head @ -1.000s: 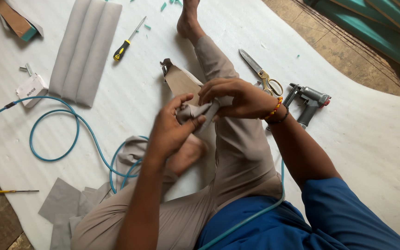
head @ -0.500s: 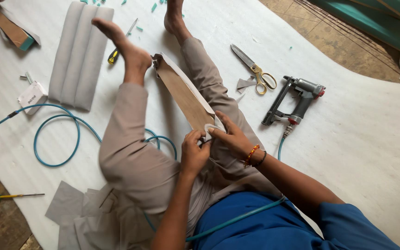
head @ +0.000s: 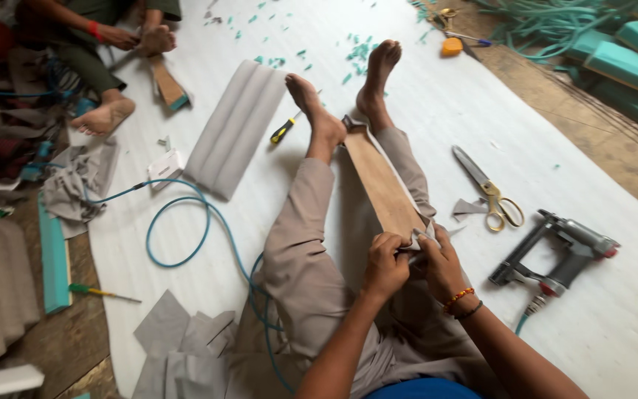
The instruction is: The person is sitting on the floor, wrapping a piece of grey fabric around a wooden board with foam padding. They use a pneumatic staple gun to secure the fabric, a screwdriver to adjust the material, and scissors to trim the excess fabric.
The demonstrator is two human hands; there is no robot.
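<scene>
A long, flat brown board (head: 382,185) is lying at the frame's centre between the outstretched legs, grey fabric (head: 424,235) seemingly wrapping its near end. The left hand (head: 385,264) and right hand (head: 441,264) are both pinching that fabric. Scissors (head: 487,188) and a staple gun (head: 555,255) are lying to the right.

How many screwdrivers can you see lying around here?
2. A yellow-and-black-handled screwdriver lies on the white sheet beside the person's left foot; a green-and-yellow-handled screwdriver lies on the wooden floor at left. Clutter may hide others.
</scene>
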